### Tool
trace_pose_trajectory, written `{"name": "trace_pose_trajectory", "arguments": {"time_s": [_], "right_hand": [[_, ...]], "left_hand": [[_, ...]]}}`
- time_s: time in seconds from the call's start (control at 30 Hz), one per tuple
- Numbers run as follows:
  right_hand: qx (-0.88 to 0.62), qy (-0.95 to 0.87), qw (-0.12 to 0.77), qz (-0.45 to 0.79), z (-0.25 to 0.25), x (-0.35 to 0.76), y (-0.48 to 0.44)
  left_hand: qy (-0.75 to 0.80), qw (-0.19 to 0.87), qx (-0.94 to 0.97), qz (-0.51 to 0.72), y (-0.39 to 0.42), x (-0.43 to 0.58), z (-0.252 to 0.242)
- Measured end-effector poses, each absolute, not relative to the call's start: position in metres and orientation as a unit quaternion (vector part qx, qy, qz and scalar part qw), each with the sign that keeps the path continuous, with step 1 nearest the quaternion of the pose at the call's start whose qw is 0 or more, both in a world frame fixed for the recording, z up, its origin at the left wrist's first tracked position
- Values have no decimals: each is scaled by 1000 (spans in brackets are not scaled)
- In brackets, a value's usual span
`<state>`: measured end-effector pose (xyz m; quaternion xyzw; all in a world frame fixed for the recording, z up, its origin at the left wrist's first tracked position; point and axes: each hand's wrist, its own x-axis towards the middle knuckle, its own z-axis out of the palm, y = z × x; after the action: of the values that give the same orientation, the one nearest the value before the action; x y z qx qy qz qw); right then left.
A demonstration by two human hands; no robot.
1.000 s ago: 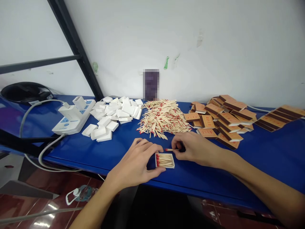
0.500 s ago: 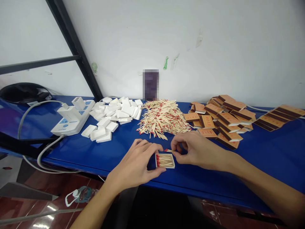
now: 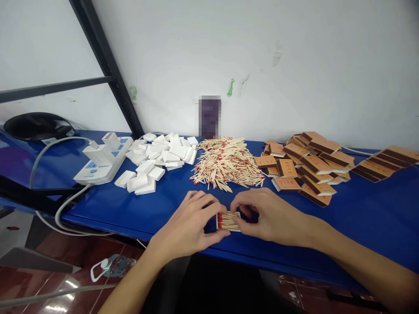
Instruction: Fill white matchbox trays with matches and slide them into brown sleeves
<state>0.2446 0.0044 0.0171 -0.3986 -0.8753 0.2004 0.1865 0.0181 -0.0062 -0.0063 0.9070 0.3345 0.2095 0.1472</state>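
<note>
A small white tray of red-tipped matches (image 3: 227, 221) lies on the blue table (image 3: 360, 218) near its front edge. My left hand (image 3: 190, 226) grips the tray's left end between thumb and fingers. From the right, my right hand (image 3: 265, 216) has its fingertips pinched together over the tray's right end, pressing on the matches. Just behind both hands lies a loose heap of matches (image 3: 225, 163).
Empty white trays (image 3: 157, 159) are piled at the back left beside a white power strip (image 3: 101, 159) with grey cables. Orange matchbox sleeves (image 3: 304, 165) are heaped at the back right, more (image 3: 382, 162) at the far right. A black metal frame (image 3: 108, 65) leans against the wall.
My right hand carried a single match down from behind the tray and now rests on the tray's right end. The left hand kept its grip.
</note>
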Motion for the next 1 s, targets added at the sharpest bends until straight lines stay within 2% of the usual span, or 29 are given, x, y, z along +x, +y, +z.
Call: {"name": "trace_pose_trajectory", "arguments": {"time_s": [0.17, 0.27, 0.63, 1.0], "right_hand": [[-443, -845, 275, 115, 6, 256, 23], [-398, -865, 299, 61, -7, 258, 33], [-392, -895, 211, 30, -23, 253, 34], [-406, -886, 218, 41, -22, 251, 35]], "left_hand": [[328, 143, 909, 215, -6, 18, -6], [321, 144, 912, 213, -6, 19, -6], [323, 147, 911, 212, -6, 19, -6], [326, 147, 911, 206, -6, 19, -5]]}}
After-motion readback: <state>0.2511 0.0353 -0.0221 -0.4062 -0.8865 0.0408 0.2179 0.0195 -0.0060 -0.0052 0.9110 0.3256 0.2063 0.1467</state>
